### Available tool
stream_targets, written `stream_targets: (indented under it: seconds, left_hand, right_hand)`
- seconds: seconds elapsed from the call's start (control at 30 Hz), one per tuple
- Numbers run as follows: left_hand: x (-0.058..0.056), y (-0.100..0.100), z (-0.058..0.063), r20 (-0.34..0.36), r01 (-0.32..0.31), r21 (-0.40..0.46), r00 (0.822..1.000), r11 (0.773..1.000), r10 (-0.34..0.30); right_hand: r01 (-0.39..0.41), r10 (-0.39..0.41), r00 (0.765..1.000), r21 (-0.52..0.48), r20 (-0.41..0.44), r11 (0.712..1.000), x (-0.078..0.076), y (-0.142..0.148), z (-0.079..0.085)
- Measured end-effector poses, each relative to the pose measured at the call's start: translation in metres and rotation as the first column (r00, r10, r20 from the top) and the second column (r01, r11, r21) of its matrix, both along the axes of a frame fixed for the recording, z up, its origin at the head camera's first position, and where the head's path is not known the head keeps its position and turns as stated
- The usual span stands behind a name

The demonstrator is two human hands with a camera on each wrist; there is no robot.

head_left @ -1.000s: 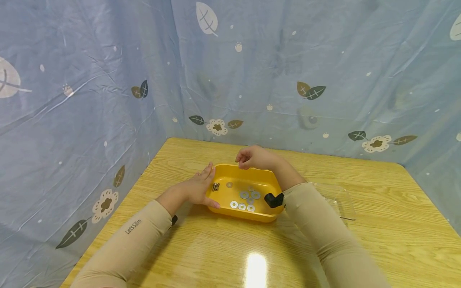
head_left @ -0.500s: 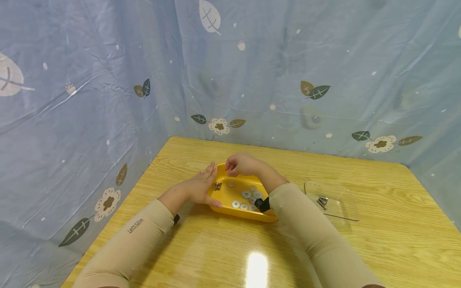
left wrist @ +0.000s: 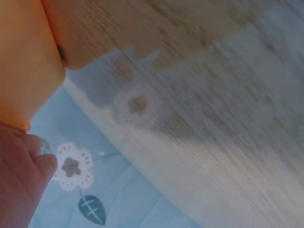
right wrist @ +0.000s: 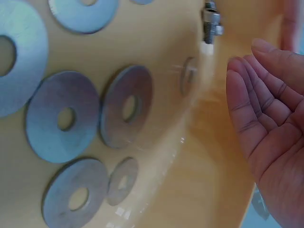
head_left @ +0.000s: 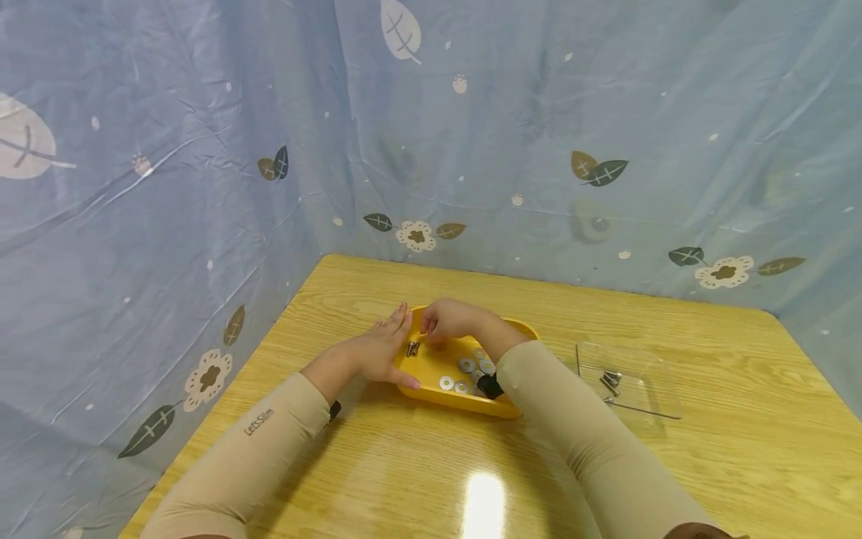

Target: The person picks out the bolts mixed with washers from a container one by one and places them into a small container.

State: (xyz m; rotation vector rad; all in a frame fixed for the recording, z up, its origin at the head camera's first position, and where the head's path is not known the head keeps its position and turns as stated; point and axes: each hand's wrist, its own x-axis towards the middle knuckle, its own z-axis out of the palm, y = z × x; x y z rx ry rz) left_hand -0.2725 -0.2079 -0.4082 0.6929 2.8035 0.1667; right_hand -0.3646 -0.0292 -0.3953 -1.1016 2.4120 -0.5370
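A yellow tray (head_left: pixel 431 372) on the table holds several flat metal washers (head_left: pixel 467 365) and small bolts (head_left: pixel 413 349) by its left end. My left hand (head_left: pixel 377 352) rests along the tray's left side, fingers straight and spread, thumb at the front rim. Over the tray's far left part is my right hand (head_left: pixel 453 320), fingers loosely bent with nothing between them. Seen from the right wrist, a small washer (right wrist: pixel 188 76) lies on the tray floor beside those fingertips, with a bolt (right wrist: pixel 210 23) beyond it.
A shallow clear plastic container (head_left: pixel 646 374) stands right of the tray, with a few bolts (head_left: pixel 611 380) in it. Wood-grain tabletop (head_left: pixel 404 464) surrounds both. A blue patterned curtain (head_left: pixel 485 150) hangs behind the table and along its left side.
My right hand has moved left and down, from above the tray's back rim into the tray near the small washer. The left hand keeps its place on the tray.
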Motion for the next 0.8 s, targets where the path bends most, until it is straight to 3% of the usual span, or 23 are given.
stream_targets:
  seconds: [0.2, 0.63, 0.8]
  left_hand:
    - [0.002, 0.001, 0.002, 0.003, 0.004, -0.002, 1.000, 1.000, -0.004]
    - [0.002, 0.000, -0.001, -0.008, 0.005, 0.009, 1.000, 1.000, -0.005]
    - [0.001, 0.000, -0.002, -0.017, 0.004, 0.001, 1.000, 1.000, -0.004]
  right_hand:
    - [-0.044, 0.047, 0.998, 0.052, -0.047, 0.998, 0.001, -0.009, -0.015]
    - [0.043, -0.042, 0.998, 0.014, -0.039, 0.999, 0.003, -0.012, -0.024]
    - [0.066, -0.066, 0.998, -0.031, 0.008, 0.997, 0.002, -0.010, -0.028]
